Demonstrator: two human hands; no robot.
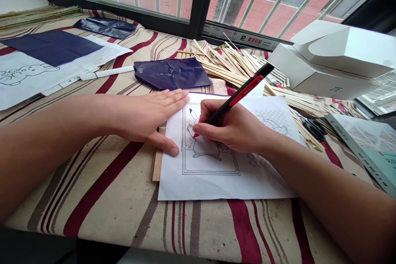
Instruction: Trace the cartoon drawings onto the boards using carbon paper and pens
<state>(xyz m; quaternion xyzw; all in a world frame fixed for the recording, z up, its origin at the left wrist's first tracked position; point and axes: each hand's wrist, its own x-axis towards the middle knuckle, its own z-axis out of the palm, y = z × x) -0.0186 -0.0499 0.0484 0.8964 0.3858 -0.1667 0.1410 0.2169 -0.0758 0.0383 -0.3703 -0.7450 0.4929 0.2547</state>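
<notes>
Near the middle of the striped worktop's (123,198) front edge I see a printed sheet (173,185), its upper left margin under a flat left hand (154,109), thumb spread and grasping nothing, while the right hand (229,126) curls closed round a black-and-red pen (244,93), tip at the drawing (206,148).

Pen (237,95) – black, red; cloth (114,202) – beige, maroon-striped

Gripping black-and-red pen (244,93) in right hand (227,126), resting left hand (151,111) on cartoon printout (204,187) near front edge of cloth-covered worktop (120,210).
</notes>
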